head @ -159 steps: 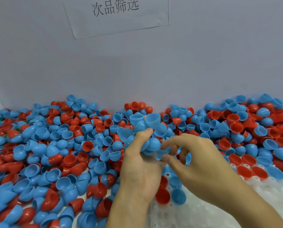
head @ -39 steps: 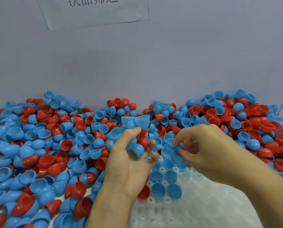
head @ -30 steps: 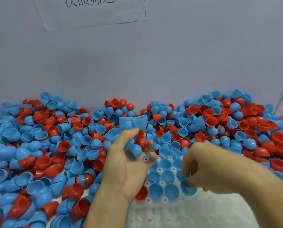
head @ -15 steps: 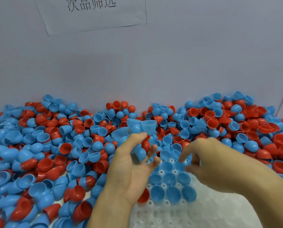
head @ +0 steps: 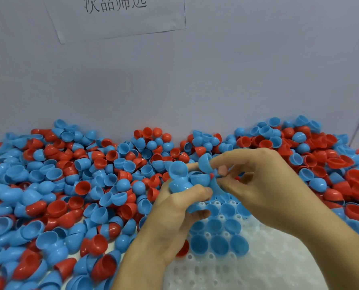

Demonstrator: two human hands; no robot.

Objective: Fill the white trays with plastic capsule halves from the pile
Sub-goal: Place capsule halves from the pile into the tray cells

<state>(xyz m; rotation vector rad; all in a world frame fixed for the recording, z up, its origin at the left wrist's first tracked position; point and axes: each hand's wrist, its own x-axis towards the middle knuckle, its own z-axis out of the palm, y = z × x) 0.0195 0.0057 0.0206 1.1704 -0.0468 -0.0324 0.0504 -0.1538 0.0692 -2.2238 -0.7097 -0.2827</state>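
A big pile of blue and red capsule halves [head: 74, 185] covers the bench up to the wall. A white tray [head: 264, 262] with round sockets lies at the lower right; several blue halves [head: 218, 244] sit in its near-left sockets. My left hand [head: 174, 225] grips a bunch of blue halves [head: 179, 176] above the tray's far edge. My right hand [head: 264, 185] meets it from the right and pinches one blue half [head: 204, 163] at the top of the bunch.
A grey wall stands right behind the pile, with a paper sign [head: 120, 15] taped on it. Loose halves crowd the tray's left and far edges, and more lie along its right side [head: 345, 181]. One red half [head: 183, 250] sits under my left wrist.
My right hand has come up from the tray, where it set a blue half, and now pinches a half at the bunch in my left hand. The filled sockets have increased.
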